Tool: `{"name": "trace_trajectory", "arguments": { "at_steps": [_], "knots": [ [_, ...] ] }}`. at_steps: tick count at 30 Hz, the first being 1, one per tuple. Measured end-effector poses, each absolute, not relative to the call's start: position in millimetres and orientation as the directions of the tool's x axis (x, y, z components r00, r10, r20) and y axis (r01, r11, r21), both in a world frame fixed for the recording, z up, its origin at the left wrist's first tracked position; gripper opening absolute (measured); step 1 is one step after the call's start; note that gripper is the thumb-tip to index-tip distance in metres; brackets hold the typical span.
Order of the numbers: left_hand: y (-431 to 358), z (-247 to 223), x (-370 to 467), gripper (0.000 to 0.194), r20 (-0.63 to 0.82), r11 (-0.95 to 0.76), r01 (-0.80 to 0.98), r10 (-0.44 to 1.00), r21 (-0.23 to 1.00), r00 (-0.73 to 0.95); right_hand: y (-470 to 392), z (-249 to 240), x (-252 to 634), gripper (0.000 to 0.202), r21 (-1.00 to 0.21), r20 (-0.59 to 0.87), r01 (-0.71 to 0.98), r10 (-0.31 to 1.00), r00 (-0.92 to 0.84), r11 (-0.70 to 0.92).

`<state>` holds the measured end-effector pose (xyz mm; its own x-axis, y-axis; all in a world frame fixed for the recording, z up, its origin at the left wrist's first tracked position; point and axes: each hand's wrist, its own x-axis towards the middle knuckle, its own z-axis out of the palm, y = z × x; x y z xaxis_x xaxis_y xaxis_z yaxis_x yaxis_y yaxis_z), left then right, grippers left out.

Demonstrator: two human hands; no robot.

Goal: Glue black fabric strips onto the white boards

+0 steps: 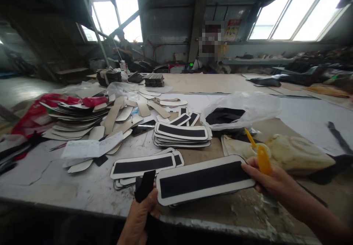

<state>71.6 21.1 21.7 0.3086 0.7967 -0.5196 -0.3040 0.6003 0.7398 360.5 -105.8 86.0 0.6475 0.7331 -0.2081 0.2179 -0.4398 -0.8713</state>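
A long white panel with rounded corners and a black strip (205, 178) along its middle is held slightly tilted above the table's front edge. My right hand (271, 182) pinches its right end between thumb and fingers. A yellow tool handle (264, 160) sticks up from the same hand; its working end is hidden. My left hand (143, 210) is closed on loose black strips (146, 186), right beside the panel's left end. Whether it also grips the panel I cannot tell. Similar panels (143, 165) lie just behind, with a taller panel stack (180, 132) farther back.
A glue-stained yellowish bundle (300, 153) and a second yellow handle (250, 138) are at right. Behind lies a clear plastic bag (242, 109) with black pieces. Beige pieces (77, 120), a paper sheet (92, 147) and a phone (143, 127) lie left. People (124, 48) are in the background.
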Motion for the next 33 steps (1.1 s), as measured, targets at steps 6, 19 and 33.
{"name": "trace_trajectory", "arguments": {
  "at_steps": [6, 19, 33],
  "knots": [
    [11.7, 37.9, 67.6, 0.052, -0.499, 0.533, -0.308, 0.846, 0.788, 0.188, -108.6, 73.0, 340.0, 0.036, -0.874, -0.218, 0.231, 0.770, 0.600, -0.428],
    [11.6, 44.4, 57.0, 0.061, -0.571, 0.567, -0.224, 0.819, 0.793, 0.052, -106.4, 63.3, 312.4, 0.035, -0.837, -0.344, 0.187, 0.761, 0.550, -0.514],
    [10.6, 52.0, 65.9, 0.043, -0.782, 0.762, -0.383, 0.607, 0.522, 0.142, -103.2, 57.4, 294.9, 0.037, -0.893, -0.433, -0.327, 0.785, 0.442, -0.309]
  ]
}}
